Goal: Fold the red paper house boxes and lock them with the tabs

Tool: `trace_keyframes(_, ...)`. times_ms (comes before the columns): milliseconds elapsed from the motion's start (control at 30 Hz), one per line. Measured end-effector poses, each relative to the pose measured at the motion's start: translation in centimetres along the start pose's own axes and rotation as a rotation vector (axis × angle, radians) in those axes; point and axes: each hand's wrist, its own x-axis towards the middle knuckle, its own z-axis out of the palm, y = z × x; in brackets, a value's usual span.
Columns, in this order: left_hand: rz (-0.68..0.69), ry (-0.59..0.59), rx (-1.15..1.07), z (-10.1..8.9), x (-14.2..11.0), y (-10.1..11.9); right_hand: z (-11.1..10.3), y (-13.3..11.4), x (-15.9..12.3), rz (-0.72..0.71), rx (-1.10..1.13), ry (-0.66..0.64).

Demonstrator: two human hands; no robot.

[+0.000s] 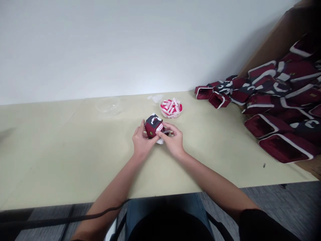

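Note:
Between my two hands, just above the pale yellow table, is a small house-shaped fabric piece (151, 129) with maroon walls, a dark grey roof and white snow-like patches. My left hand (141, 141) is closed round its left side and lower edge. The fingers of my right hand (174, 139) pinch a red-and-white striped piece (159, 127) against the right side of the house. Some white material shows beneath the house. Beyond my hands stands a clear round bowl (171, 115) filled with similar red-and-white striped pieces.
A clear plastic lid or dish (108, 105) lies at the back left of the table (82, 157). White crumpled plastic (155, 98) sits behind the bowl. At right, many maroon fabric houses (283, 147) spill from a cardboard box (271, 36). A black cable (87, 217) crosses the front left.

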Motion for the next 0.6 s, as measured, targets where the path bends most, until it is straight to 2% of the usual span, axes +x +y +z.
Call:
trace_keyframes(167, 0.031, 0.018, -0.035, 0.3, -0.4, 0.0, -0.4, -0.1, 0.7, 0.021, -0.011, -0.085)
trace_keyframes(300, 0.062, 0.011, 0.019, 0.4, -0.1, -0.1, -0.7, 0.3, 1.0, -0.004, -0.046, -0.123)
trace_keyframes(600, 0.073, 0.023, 0.003, 0.2, 0.2, -0.9, 0.3, 1.4, 0.5, -0.028, -0.045, -0.138)
